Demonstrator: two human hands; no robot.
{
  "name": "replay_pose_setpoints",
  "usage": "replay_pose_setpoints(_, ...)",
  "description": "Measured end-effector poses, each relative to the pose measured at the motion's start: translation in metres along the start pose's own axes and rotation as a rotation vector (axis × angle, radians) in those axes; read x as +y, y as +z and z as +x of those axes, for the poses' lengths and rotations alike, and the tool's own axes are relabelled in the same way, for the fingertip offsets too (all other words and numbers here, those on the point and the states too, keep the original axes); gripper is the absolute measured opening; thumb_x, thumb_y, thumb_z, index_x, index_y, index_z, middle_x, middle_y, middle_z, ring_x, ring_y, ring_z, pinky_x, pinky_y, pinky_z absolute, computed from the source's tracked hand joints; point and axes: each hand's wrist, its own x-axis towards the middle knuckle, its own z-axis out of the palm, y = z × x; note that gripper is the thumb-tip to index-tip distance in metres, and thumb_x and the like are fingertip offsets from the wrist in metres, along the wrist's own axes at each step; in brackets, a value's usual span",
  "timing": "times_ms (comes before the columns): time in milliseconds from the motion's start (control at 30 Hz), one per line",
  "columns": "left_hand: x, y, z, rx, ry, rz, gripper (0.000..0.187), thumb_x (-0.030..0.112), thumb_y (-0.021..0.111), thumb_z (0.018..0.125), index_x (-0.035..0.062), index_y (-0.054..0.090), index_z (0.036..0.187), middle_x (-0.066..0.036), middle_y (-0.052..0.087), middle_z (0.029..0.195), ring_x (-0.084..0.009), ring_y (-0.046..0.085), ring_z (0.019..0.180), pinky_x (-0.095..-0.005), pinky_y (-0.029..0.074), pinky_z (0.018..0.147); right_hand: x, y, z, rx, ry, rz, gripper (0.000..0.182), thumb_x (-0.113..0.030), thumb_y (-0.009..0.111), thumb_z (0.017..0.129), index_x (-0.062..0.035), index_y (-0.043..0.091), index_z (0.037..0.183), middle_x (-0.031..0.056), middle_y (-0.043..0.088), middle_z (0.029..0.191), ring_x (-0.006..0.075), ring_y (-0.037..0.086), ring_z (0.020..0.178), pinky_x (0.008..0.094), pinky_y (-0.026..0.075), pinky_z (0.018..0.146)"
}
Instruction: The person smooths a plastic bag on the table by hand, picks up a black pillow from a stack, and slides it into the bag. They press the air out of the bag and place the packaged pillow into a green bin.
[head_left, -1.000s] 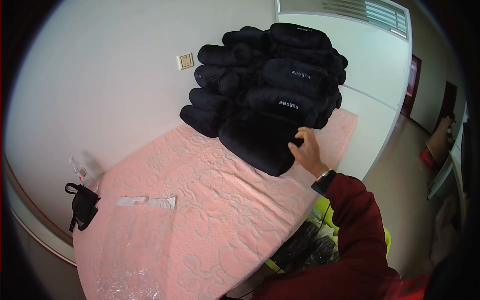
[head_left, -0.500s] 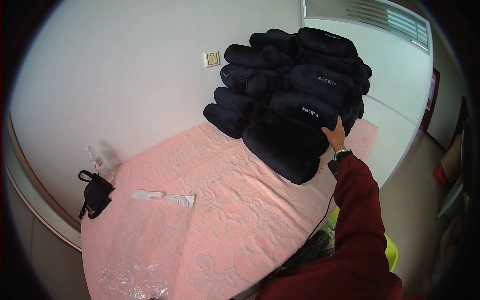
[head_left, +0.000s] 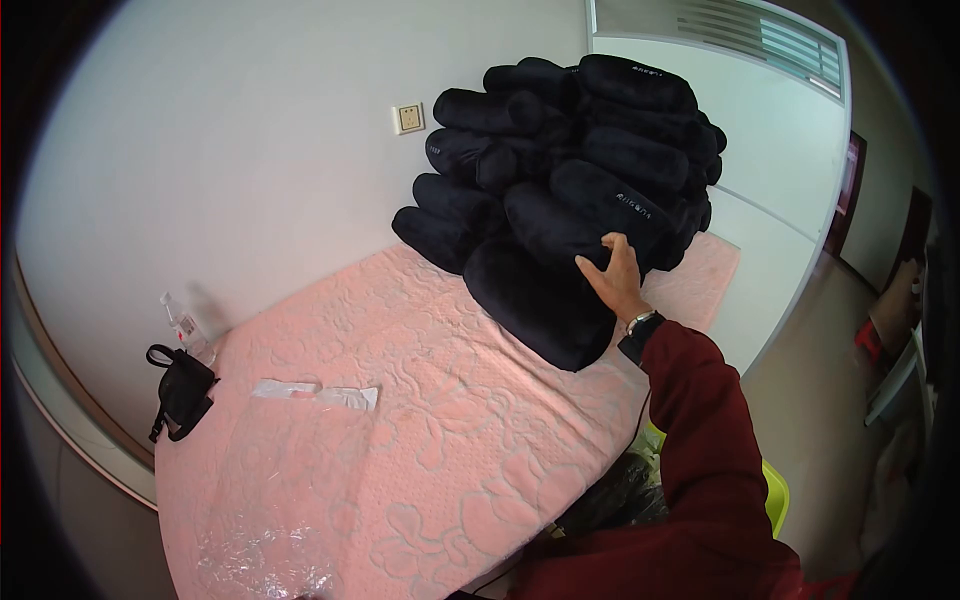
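Head view: the right arm (head_left: 705,430) is slanting up and left, and the right hand (head_left: 618,284) is hanging at the front right of the black pillow pile (head_left: 560,215). Its thumb and fingers are staying spread apart; whether they are touching is hard to tell. The pile is resting on the pink cover (head_left: 440,400), right of the bag (head_left: 183,392).

From my feed I see a small black strapped bag (head_left: 183,392) near a clear plastic bottle (head_left: 188,331), plus a square cream wall socket (head_left: 408,119).
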Motion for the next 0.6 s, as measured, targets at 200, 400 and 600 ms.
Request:
replay_pose_setpoints(200, -0.008, 0.007, -0.004, 0.038, 0.0, -0.032, 0.061, 0.022, 0.083, 0.08, 0.002, 0.06, 0.133, -0.02, 0.053, 0.134, -0.0381, 0.049, 0.12, -0.0478, 0.042, 0.102, 0.0, 0.012, 0.0, -0.1, 0.266, -0.13, 0.058, -0.014, 0.074, 0.073, -0.013, 0.054, 0.127, 0.0209, 0.053, 0.134, 0.0398, 0.049, 0.127, 0.0512, 0.044, 0.1)
replay_pose_setpoints(400, -0.007, 0.002, -0.003, 0.044, 0.023, 0.019, 0.061, 0.023, 0.083, 0.08, 0.0037, 0.06, 0.134, -0.019, 0.053, 0.135, -0.0392, 0.049, 0.12, -0.0488, 0.042, 0.101, 0.027, 0.003, -0.004, -0.185, 0.104, 0.225, 0.055, -0.013, 0.071, 0.072, -0.01, 0.056, 0.125, 0.0135, 0.064, 0.103, 0.0261, 0.063, 0.093, 0.0425, 0.052, 0.083)
replay_pose_setpoints(600, -0.009, 0.004, -0.003, 0.04, 0.012, 0.024, 0.061, 0.023, 0.083, 0.08, 0.0044, 0.061, 0.133, -0.019, 0.053, 0.136, -0.0393, 0.049, 0.121, -0.049, 0.042, 0.101, 0.049, -0.007, -0.012, -0.359, 0.558, 0.687, 0.043, -0.009, 0.062, 0.072, -0.0031, 0.06, 0.115, 0.0059, 0.062, 0.076, 0.0161, 0.06, 0.065, 0.0321, 0.049, 0.056)
